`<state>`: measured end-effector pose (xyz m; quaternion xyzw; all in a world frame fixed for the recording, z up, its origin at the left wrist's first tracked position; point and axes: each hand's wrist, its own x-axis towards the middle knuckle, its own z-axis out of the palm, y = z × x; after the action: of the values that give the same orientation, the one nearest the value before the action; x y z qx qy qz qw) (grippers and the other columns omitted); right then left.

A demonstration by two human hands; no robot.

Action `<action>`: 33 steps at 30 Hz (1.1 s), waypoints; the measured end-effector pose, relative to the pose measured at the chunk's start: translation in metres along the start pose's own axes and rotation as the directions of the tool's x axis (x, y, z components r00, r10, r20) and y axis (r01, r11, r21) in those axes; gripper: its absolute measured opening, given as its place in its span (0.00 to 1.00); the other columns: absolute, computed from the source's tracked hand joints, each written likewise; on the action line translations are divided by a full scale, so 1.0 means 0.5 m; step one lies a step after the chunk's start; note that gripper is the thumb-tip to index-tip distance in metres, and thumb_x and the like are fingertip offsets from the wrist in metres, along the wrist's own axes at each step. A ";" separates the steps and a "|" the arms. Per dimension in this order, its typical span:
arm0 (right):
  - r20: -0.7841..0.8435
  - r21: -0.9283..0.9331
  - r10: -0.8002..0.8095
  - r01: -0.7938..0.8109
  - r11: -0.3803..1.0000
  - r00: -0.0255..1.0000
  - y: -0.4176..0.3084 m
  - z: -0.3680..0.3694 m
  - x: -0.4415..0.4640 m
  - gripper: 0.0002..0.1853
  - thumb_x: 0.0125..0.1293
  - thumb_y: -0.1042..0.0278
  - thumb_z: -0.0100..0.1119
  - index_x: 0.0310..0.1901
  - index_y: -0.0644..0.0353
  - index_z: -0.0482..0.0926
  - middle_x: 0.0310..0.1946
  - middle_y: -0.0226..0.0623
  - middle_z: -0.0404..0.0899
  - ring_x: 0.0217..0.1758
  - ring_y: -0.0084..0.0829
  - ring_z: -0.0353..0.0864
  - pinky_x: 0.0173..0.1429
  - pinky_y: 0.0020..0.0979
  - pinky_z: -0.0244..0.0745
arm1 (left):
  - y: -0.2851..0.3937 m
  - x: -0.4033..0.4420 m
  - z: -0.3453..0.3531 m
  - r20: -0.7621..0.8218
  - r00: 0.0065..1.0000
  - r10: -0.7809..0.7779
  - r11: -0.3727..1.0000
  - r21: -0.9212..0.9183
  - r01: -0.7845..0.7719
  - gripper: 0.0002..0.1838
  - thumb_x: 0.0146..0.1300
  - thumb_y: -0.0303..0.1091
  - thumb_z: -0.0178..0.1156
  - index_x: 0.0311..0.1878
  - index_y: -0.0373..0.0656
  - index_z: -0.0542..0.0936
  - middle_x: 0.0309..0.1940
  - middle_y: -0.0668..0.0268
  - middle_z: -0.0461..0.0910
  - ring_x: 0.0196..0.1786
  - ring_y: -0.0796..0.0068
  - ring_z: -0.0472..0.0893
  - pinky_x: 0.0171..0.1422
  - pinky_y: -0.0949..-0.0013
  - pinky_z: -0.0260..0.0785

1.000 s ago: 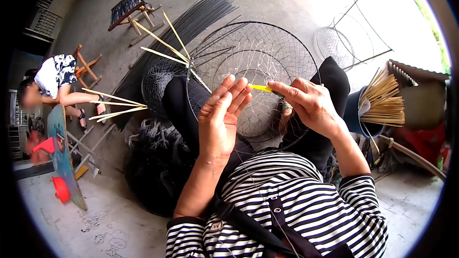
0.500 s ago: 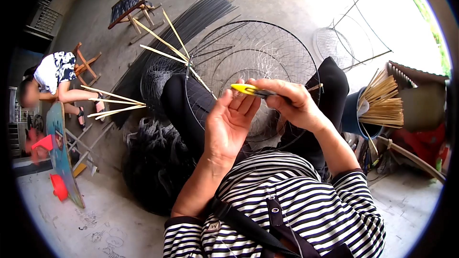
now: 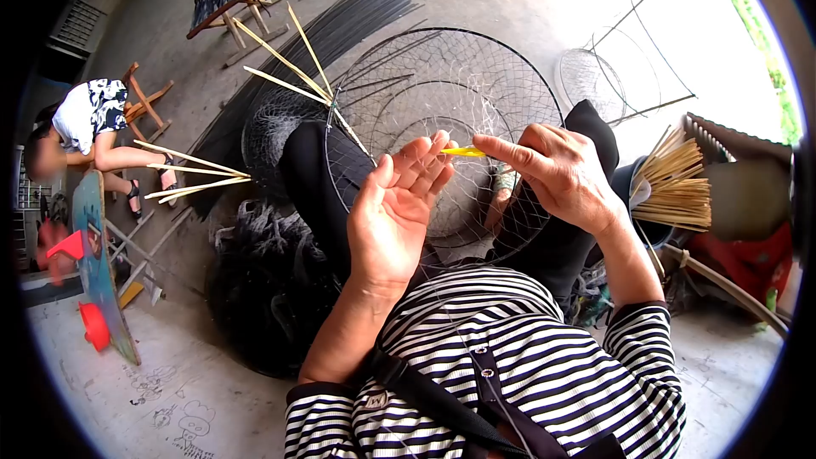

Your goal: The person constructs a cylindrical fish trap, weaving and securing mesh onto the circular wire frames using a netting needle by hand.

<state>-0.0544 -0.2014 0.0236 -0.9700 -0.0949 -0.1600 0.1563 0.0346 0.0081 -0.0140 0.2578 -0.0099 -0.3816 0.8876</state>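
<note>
My right hand (image 3: 557,172) has its fingers closed on a small yellow pointed tool (image 3: 463,152); most of the tool is hidden, so its exact kind is unclear. Its yellow end points left, close to the fingertips of my left hand (image 3: 395,208). That left hand is palm up with the fingers loosely bent and the thumb apart, and I see nothing gripped in it. Beneath both hands, a round net cage (image 3: 442,31) with a dark hoop rim and thin mesh rests between my knees. Light sticks (image 3: 280,53) fan out from its left rim.
A dark bundle of thin rods (image 3: 357,17) lies on the floor beyond the net. To the right stands a bucket of light sticks (image 3: 671,183). A folding stool (image 3: 234,4) is at upper left; a seated person (image 3: 98,127) and a blue-green board (image 3: 98,263) are farther left.
My right hand has turned and shifted slightly right, hiding the tool's dark part and leaving a thin yellow end visible. My left hand has dropped a little left and down.
</note>
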 end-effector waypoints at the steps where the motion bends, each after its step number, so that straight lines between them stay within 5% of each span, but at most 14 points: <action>1: 0.000 0.022 0.006 -0.006 1.000 1.000 0.002 -0.004 0.001 0.31 0.58 0.75 0.61 0.64 0.39 0.75 0.21 0.28 0.66 0.23 0.28 0.71 0.28 0.33 0.69 | -0.002 0.000 0.000 0.006 0.999 0.042 0.996 0.074 -0.042 0.22 0.76 0.40 0.42 0.60 0.34 0.74 0.63 0.47 0.73 0.67 0.56 0.73 0.74 0.54 0.61; 6: -0.004 0.165 0.034 -0.033 0.986 0.999 0.007 -0.007 0.004 0.26 0.58 0.76 0.62 0.60 0.45 0.78 0.21 0.28 0.68 0.25 0.29 0.73 0.29 0.33 0.70 | -0.010 0.000 0.010 0.013 0.986 0.164 0.929 0.333 -0.159 0.16 0.73 0.30 0.49 0.60 0.36 0.75 0.61 0.49 0.76 0.65 0.58 0.75 0.71 0.57 0.67; 19: 0.057 0.122 0.086 -0.093 0.988 0.995 -0.004 -0.008 -0.001 0.22 0.59 0.75 0.62 0.56 0.48 0.80 0.22 0.31 0.71 0.25 0.31 0.75 0.29 0.34 0.71 | -0.030 0.011 0.005 0.039 0.973 0.225 0.915 0.334 -0.225 0.14 0.71 0.21 0.50 0.55 0.42 0.80 0.58 0.54 0.78 0.64 0.59 0.76 0.67 0.60 0.73; 33: 0.029 0.314 0.002 -0.011 0.950 1.000 0.015 -0.010 0.023 0.18 0.61 0.72 0.63 0.53 0.49 0.81 0.22 0.31 0.74 0.25 0.31 0.78 0.30 0.33 0.73 | -0.042 0.023 -0.001 0.045 0.969 0.241 0.923 0.298 -0.244 0.16 0.71 0.18 0.49 0.57 0.41 0.78 0.58 0.53 0.78 0.63 0.59 0.77 0.69 0.59 0.72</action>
<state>-0.0435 -0.2088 0.0299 -0.9353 -0.1183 -0.1285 0.3076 0.0289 -0.0115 -0.0264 0.3855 -0.1032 -0.2640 0.8781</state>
